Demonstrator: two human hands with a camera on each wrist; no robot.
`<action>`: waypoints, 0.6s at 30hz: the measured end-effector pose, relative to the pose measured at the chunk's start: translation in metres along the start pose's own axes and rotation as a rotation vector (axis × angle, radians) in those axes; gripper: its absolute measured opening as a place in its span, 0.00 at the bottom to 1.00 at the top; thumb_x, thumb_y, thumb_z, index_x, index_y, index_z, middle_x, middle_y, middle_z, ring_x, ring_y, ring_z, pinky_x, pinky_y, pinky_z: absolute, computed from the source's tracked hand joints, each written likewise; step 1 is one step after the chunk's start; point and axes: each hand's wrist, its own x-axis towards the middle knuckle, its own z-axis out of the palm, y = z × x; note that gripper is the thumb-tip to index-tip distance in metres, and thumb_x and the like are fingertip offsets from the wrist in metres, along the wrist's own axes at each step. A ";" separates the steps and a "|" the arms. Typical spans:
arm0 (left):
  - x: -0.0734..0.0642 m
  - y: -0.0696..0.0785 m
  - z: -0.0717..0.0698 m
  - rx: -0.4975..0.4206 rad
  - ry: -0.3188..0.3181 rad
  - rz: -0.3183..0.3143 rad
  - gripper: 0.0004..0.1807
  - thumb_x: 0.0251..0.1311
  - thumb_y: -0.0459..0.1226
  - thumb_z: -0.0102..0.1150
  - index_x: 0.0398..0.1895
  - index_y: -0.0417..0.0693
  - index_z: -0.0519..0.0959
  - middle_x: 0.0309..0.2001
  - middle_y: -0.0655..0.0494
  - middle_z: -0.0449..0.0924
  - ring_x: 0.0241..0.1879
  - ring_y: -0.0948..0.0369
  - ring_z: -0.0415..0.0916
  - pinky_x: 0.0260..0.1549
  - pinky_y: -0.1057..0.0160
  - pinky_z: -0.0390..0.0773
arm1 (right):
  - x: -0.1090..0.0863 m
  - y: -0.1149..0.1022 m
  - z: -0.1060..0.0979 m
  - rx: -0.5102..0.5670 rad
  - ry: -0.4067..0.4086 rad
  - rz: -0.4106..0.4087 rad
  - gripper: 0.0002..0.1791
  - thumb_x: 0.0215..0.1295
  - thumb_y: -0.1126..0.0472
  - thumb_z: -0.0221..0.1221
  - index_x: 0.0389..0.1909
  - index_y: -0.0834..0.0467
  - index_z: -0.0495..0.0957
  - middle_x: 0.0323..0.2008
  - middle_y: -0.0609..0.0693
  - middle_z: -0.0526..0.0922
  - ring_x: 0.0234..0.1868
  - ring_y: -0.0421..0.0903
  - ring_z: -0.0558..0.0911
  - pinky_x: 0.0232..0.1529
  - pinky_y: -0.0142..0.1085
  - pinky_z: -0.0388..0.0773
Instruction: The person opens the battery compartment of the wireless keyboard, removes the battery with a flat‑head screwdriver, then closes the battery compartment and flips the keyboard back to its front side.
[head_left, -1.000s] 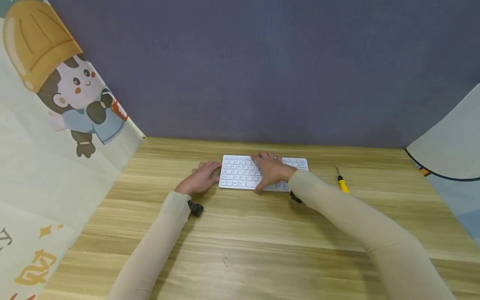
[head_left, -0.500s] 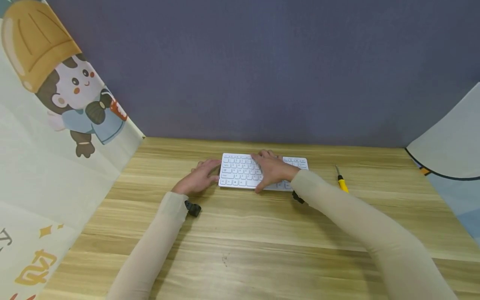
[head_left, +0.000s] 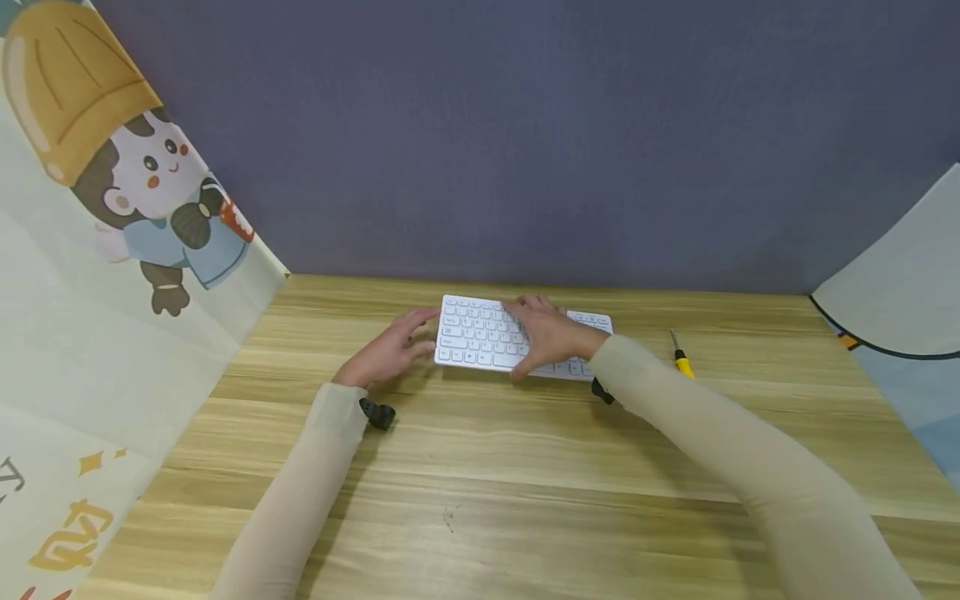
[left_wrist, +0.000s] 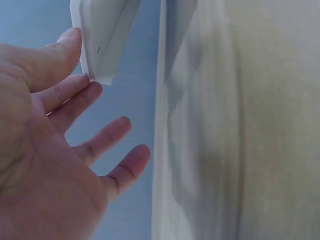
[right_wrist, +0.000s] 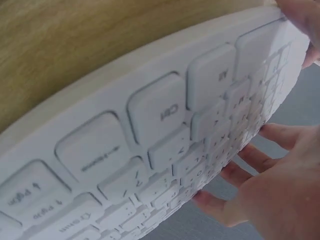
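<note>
A white keyboard [head_left: 480, 333] is tilted in the head view, its left end raised above the table. My right hand [head_left: 555, 337] spans it from above, thumb on the near long edge and fingers over the far edge; the right wrist view shows these fingertips [right_wrist: 250, 150] hooked at the rim beyond the keys. At the left short end, my left hand [head_left: 386, 352] touches the edge with extended fingers. The left wrist view has the thumb and two fingertips at the keyboard's corner [left_wrist: 102, 45], the other two fingers spread away from it.
A screwdriver [head_left: 683, 365] with a yellow and black handle lies on the wooden table [head_left: 480, 475] right of the keyboard, partly behind the right sleeve. A dark blue panel [head_left: 540, 150] stands along the back edge, with a printed cartoon sheet [head_left: 60, 333] at the left.
The keyboard's left end has risen off the table and shifted slightly toward the back, the right hand gripping it. My left hand has moved a little left and up along with it.
</note>
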 end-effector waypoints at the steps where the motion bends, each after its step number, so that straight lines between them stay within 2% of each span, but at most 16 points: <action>1: 0.000 0.000 -0.001 -0.018 0.000 -0.005 0.31 0.67 0.37 0.53 0.72 0.49 0.56 0.69 0.48 0.56 0.67 0.49 0.54 0.61 0.47 0.58 | 0.000 0.000 -0.001 0.002 0.005 -0.006 0.69 0.32 0.38 0.76 0.74 0.56 0.47 0.67 0.57 0.54 0.67 0.57 0.53 0.62 0.62 0.47; 6: 0.000 0.004 -0.006 -0.067 0.010 0.017 0.32 0.68 0.37 0.51 0.73 0.51 0.54 0.70 0.50 0.54 0.67 0.50 0.54 0.58 0.46 0.63 | -0.001 -0.001 -0.005 0.026 0.025 -0.036 0.70 0.31 0.39 0.76 0.74 0.58 0.47 0.66 0.58 0.54 0.66 0.55 0.53 0.62 0.59 0.49; 13: -0.002 0.013 -0.015 -0.083 0.028 0.036 0.30 0.70 0.38 0.47 0.74 0.53 0.53 0.72 0.50 0.50 0.67 0.51 0.53 0.57 0.48 0.63 | -0.004 -0.003 -0.012 0.058 0.042 -0.054 0.68 0.35 0.40 0.75 0.74 0.56 0.46 0.64 0.55 0.56 0.63 0.52 0.57 0.60 0.55 0.55; 16: -0.003 0.022 -0.018 -0.122 0.043 0.067 0.29 0.72 0.37 0.44 0.74 0.49 0.52 0.71 0.47 0.50 0.66 0.46 0.54 0.57 0.46 0.63 | -0.005 -0.004 -0.014 0.066 0.058 -0.056 0.68 0.35 0.39 0.75 0.74 0.55 0.46 0.63 0.54 0.57 0.60 0.51 0.59 0.58 0.51 0.60; 18: -0.005 0.034 -0.022 -0.145 0.052 0.093 0.28 0.72 0.34 0.42 0.73 0.44 0.52 0.71 0.43 0.50 0.65 0.43 0.55 0.56 0.45 0.62 | -0.006 -0.005 -0.016 0.075 0.071 -0.063 0.68 0.35 0.39 0.75 0.75 0.55 0.46 0.62 0.54 0.57 0.60 0.50 0.59 0.56 0.49 0.62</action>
